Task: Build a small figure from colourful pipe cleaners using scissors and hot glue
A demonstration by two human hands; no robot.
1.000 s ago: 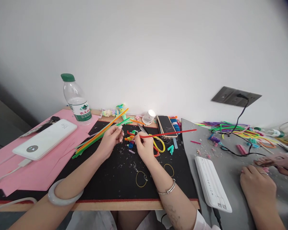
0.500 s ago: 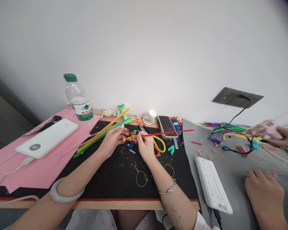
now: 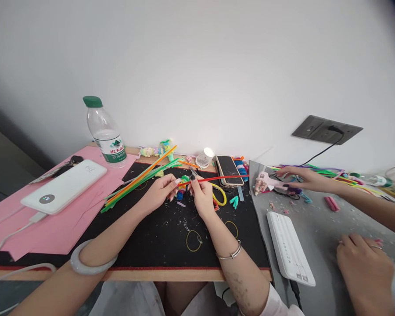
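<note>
Over the black mat, my right hand pinches a red pipe cleaner between thumb and finger; its long free end points right. My left hand is closed close beside it, pinching a small figure of coloured pipe cleaners. Green, orange and blue parts of this figure show between my hands; my fingers hide the rest. Yellow-handled scissors lie just beyond my right hand. Long green and orange pipe cleaners lie left of my hands.
A water bottle and white power bank stand left. A paper cup and phone are at the back. On the right, a co-worker's hand reaches by a pink glue gun; another power bank lies nearer.
My left hand has moved right, closing onto the figure, and the red pipe cleaner's free end reaches less far right. The co-worker's hand has brought the glue gun left and set it down.
</note>
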